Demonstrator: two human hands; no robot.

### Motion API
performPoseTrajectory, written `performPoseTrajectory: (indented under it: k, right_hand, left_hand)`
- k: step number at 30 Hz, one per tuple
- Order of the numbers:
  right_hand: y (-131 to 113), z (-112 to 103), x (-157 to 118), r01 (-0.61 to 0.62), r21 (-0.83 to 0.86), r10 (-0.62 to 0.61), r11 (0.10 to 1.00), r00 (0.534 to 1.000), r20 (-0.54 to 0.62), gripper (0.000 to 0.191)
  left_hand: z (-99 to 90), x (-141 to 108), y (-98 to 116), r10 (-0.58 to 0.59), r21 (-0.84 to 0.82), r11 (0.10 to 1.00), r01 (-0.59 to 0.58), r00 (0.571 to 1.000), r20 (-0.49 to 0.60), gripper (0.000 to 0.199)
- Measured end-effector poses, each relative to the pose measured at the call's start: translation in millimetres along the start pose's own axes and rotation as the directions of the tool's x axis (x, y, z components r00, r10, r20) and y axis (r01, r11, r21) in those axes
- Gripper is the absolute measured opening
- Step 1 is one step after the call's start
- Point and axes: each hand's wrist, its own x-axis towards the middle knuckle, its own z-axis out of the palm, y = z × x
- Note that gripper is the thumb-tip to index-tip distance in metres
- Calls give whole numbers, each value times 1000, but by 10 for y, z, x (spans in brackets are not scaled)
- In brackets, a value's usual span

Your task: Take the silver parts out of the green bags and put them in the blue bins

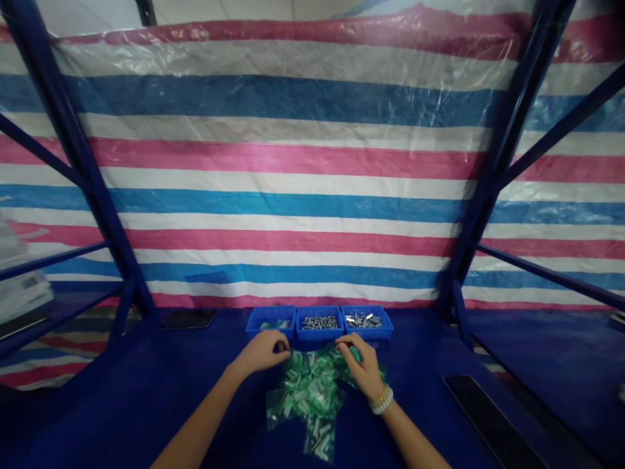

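A striped sheet (293,156) hangs behind a blue table (195,371), where three trays (319,335) stand in a row and a pile of green-tinted bags (312,384) lies just in front. The left hand (261,352), at the pile's left edge, curls with thumb and fingertips close together, and the right hand (364,368) bends half-open over the right side; whether either grips a bag cannot be told. Handling the pile seems the step in hand, calling next for a light pinch clear of the small pieces (321,430) inside.

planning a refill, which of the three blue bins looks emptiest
The left bin, just beyond the left hand: only a thin scatter of pieces shows, while the middle bin and right bin look fuller.
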Motion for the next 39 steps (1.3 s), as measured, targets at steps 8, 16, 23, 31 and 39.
performPoseTrajectory:
  k: [8, 16, 23, 31, 39]
  right_hand:
    - [-7, 32, -20, 67, -12, -66, 998, 996, 64, 16]
    - [22, 27, -22, 51, -24, -49, 998, 996, 74, 15]
    - [52, 37, -6, -76, 38, 73, 996, 994, 75, 16]
    - [165, 130, -10, -390, 354, 285, 850, 906, 314, 27]
    - [201, 156, -6, -353, 358, 302, 865, 934, 192, 14]
  left_hand:
    - [376, -248, 102, -102, -163, 981, 103, 995, 14, 38]
    - [462, -172, -3, -210, -389, 896, 216, 976, 57, 38]
    - [315, -81, 72, -227, -727, 680, 97, 970, -83, 30]
    - [328, 195, 633, -156, -889, 455, 46, 987, -28, 32]
    - [464, 149, 694, -164, -881, 470, -51, 976, -144, 25]
